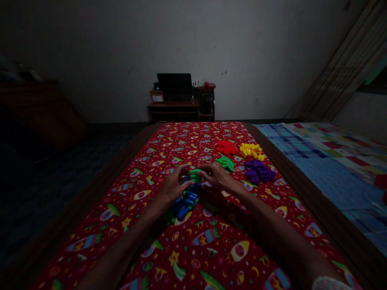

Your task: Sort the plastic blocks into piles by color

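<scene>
Small green tube-like plastic pieces point(195, 175) are gathered between my two hands, in the middle of the cloth. My left hand point(173, 184) curls its fingers and thumb against their left side. From the right, my right hand point(215, 175) pinches in on the same pieces with thumb and fingers. Just below them, a heap of blue plastic pieces point(188, 202) lies on the cloth, with some green ones point(169, 219) at its lower left edge. My fingers partly cover the green pieces, and their exact shape is hard to make out.
A red patterned cloth point(236, 249) covers the long table. Toward the right lie separate piles of red point(226, 147), yellow point(251, 150), green point(225, 163) and purple pieces point(259, 171). A desk with a monitor point(174, 85) stands by the wall, and a bed point(317, 177) is alongside.
</scene>
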The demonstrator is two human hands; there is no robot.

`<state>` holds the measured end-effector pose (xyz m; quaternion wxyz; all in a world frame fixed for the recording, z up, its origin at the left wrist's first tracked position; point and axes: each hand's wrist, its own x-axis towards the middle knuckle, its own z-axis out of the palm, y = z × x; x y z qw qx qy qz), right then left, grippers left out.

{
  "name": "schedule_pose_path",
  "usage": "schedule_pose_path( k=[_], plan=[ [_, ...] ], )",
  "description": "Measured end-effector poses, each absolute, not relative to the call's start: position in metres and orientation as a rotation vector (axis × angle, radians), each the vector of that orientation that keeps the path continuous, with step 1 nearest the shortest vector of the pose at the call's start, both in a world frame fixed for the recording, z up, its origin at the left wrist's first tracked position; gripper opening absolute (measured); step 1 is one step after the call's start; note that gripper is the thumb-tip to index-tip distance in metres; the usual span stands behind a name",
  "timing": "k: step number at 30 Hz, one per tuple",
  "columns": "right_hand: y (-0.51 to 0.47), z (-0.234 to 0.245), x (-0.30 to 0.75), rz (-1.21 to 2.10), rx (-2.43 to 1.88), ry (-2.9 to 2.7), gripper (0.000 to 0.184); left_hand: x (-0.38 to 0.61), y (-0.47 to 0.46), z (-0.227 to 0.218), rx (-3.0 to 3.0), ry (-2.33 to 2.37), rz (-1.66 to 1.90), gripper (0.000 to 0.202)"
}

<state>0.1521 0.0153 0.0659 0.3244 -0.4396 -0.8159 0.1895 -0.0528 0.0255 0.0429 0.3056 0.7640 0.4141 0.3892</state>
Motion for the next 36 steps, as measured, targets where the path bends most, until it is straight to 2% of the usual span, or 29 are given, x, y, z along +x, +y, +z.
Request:
schedule_pose_path(
  k=[5, 8, 12, 15, 19, 24, 29, 32, 36],
  plan=[
    [0.053, 0.066, 0.192, 0.191, -1.678, -1.857, 0.037, -0.075, 0.041, 0.036, 2.447, 1.043, 0.850, 0.021],
    [0.071, 0.067, 0.203, 0.045, -1.994, -1.813, 0.037, -0.083, 0.046, 0.021, 2.572, 0.992, 0.646, 0.021],
    [0.080, 0.068, 0.200, 0.030, -2.191, -1.840, 0.031, -0.088, 0.048, 0.006, 2.616, 1.077, 0.552, 0.033],
    [0.079, 0.065, 0.198, -0.017, -2.110, -1.847, 0.030, -0.090, 0.046, 0.009, 2.652, 1.157, 0.539, 0.035],
    [0.067, 0.063, 0.194, -0.087, -1.796, -1.848, 0.031, -0.089, 0.039, 0.025, 2.805, 1.129, 0.462, 0.021],
    [0.033, 0.063, 0.172, 0.205, -1.402, -2.049, 0.030, -0.086, 0.035, 0.029, 2.800, 1.047, 0.429, 0.020],
    [0.000, 0.058, 0.137, 0.597, -1.125, -2.300, 0.031, -0.078, 0.042, 0.037, 2.634, 1.090, 0.659, 0.022],
    [-0.005, 0.056, 0.127, 0.593, -1.053, -2.269, 0.027, -0.074, 0.040, 0.050, 2.446, 1.184, 0.811, 0.024],
    [0.007, 0.057, 0.137, 0.506, -1.134, -2.179, 0.025, -0.074, 0.034, 0.065, 2.304, 1.213, 0.792, 0.028]
  ],
)
